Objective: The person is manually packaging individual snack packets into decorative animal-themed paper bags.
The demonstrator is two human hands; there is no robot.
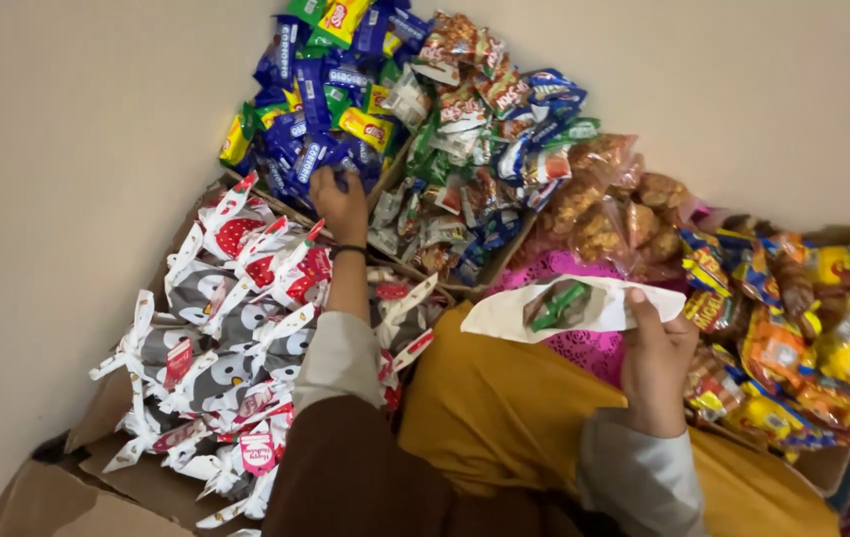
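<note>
- Plain beige wall [77,149] fills the upper left and the upper right of the frame; everything else sits against it.
- Brown cardboard box [97,487], lower left: its flaps show bare at the bottom edge, and it holds a heap of tied-off white-and-grey party bags with red patches and white ribbon ends [216,338].
- Mustard-yellow cloth [505,418], lower centre, runs from your sleeves to the bottom right; a pink lacy sheet [584,348] shows just above it.
- Heap of orange and yellow snack packets [793,338] at the right edge, piled in an open box.
- Pile of small blue, yellow and green wrapped sweets [326,89], top centre-left.
- Pile of mixed white, red and green wrapped sweets [475,149] just right of it, in the neighbouring compartment.
- Clear bags of brown fried snacks [614,204], centre right, between the mixed sweets and the orange packets.
- Your left hand [339,204], upper centre, black band on the wrist: reached into the lower edge of the blue pile, fingers curled down among the wrappers. Cannot tell whether they grip one.
- Your right hand [656,363], right of centre: thumb and fingers pinched on the right end of a white open-mouthed paper bag [505,316], held over the pink sheet.
- Green-wrapped sweet [559,303] visible inside the bag's mouth, beside a brownish one.
</note>
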